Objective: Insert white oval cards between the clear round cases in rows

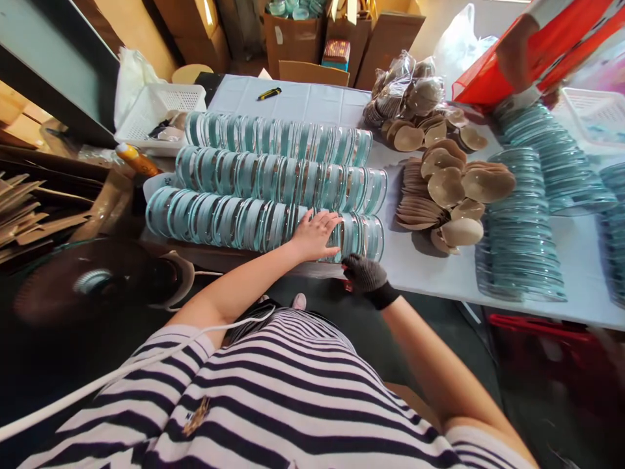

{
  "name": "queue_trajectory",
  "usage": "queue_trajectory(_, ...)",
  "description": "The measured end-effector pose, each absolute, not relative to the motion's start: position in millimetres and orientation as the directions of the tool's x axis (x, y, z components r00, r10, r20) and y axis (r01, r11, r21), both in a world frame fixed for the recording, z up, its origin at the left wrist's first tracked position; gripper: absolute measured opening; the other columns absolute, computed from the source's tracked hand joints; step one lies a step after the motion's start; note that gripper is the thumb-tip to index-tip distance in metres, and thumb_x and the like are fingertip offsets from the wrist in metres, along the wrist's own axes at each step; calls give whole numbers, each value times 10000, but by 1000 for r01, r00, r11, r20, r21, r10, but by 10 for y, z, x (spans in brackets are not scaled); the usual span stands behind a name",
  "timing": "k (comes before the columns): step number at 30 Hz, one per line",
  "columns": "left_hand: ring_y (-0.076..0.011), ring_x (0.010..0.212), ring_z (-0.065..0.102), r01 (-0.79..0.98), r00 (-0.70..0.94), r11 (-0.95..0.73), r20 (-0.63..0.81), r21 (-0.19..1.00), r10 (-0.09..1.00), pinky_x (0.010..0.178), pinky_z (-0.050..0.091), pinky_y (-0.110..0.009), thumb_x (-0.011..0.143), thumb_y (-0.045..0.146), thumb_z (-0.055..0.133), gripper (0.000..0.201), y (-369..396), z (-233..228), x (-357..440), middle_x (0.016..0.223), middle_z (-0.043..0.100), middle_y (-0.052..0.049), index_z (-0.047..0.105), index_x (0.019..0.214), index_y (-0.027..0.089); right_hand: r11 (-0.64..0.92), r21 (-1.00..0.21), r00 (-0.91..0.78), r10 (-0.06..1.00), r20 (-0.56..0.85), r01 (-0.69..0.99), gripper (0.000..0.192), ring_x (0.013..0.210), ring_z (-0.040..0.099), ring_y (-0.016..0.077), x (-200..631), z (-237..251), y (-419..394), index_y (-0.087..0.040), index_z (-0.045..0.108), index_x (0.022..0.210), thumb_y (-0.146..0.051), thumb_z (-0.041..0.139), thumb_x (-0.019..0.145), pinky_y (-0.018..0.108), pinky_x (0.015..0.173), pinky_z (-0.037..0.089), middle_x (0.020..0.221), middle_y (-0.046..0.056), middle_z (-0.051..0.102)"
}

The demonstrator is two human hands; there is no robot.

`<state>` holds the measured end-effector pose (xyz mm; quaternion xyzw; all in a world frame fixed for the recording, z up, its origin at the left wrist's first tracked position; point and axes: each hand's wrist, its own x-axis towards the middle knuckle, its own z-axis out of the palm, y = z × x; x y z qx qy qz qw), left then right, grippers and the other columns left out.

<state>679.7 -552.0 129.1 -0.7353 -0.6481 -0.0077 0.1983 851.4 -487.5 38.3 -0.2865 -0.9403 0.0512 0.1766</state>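
Three rows of clear glass pieces, round and ring-like on edge with a greenish tint, lie along the white-covered table. On the front row (224,220) rests my left hand (317,236), bare, with its fingers spread over the glass toward the right. My right hand (365,275), in a dark striped glove, is closed at the table's front edge, just below the right end of that row. A small red bit shows beside its fingers; what they hold is hidden. Behind lie the middle row (278,177) and the back row (278,138).
Brown shell-shaped pieces (446,185) are piled right of the rows, with plastic-wrapped ones (410,91) behind. Stacked glass discs (525,228) stand farther right. A yellow-black cutter (269,94) lies at the back, a white basket (183,98) at left. A fan (92,281) stands near my left.
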Motion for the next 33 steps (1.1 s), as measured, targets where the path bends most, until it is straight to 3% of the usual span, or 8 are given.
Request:
queue_trajectory(4,-316,1458,281,957,146,-69,261,-281,954,1215,107,-536,831,539,573,773,-5544,1293,6797,1563,378,-99,357,1499,215,748,-242,-703,664,256,618,418,973,694,256,8359,-239,-5156,-217,632,1303,-254,386,966,324,748,499,1275,138,661)
queue_trajectory(6,-324,1468,258,960,117,-47,242,-277,963,1212,100,-555,834,527,564,780,-5561,1315,6823,1575,356,-107,340,1509,207,746,-262,-700,666,260,613,406,951,696,252,8350,-261,-5166,-216,660,1260,-276,373,979,320,748,498,1219,135,691)
queue_trajectory(9,-325,1490,210,954,121,-43,248,-298,961,1211,74,-570,844,443,553,764,-5560,1331,6936,1598,308,-121,321,1521,178,744,-292,-638,667,386,602,397,930,689,237,8534,49,-4999,-187,715,1124,-301,362,984,298,773,481,1088,136,734)
queue_trajectory(13,-306,1501,192,912,294,-201,228,-357,928,1215,71,-561,866,401,519,760,-5451,1251,7131,1625,260,-93,264,1553,199,650,-300,-443,721,533,698,428,1039,656,243,8714,850,-4434,-185,604,1316,-311,398,963,310,842,467,1170,128,706)
queue_trajectory(18,-329,1487,223,887,313,-230,154,-400,937,1198,112,-603,871,502,525,774,-5319,1119,7159,1611,300,-78,284,1551,221,736,-62,-737,676,7,674,426,981,671,227,8284,1691,-3833,-155,689,1205,-174,597,789,284,798,479,1117,110,723)
queue_trajectory(22,-328,1487,224,882,314,-226,156,-414,937,1203,99,-590,873,519,532,771,-5322,1099,7120,1616,289,-71,289,1550,243,801,27,-798,598,-81,598,329,866,678,190,8211,1888,-3834,-124,757,1023,-132,603,732,245,743,472,942,78,751)
queue_trajectory(27,-323,1482,234,888,320,-223,192,-403,928,1207,100,-575,845,512,569,777,-5356,1086,7140,1607,311,-66,322,1533,248,827,-90,-813,562,153,555,264,825,683,195,8752,1415,-4225,-154,765,937,-206,559,779,233,691,444,881,80,754)
queue_trajectory(33,-342,1471,252,892,330,-234,203,-386,922,1198,117,-584,836,484,575,770,-5351,1086,7133,1599,323,-79,338,1526,237,755,-197,-716,656,240,626,301,831,696,232,8810,12,-4757,-188,729,1034,-269,482,882,280,619,441,1103,131,715)
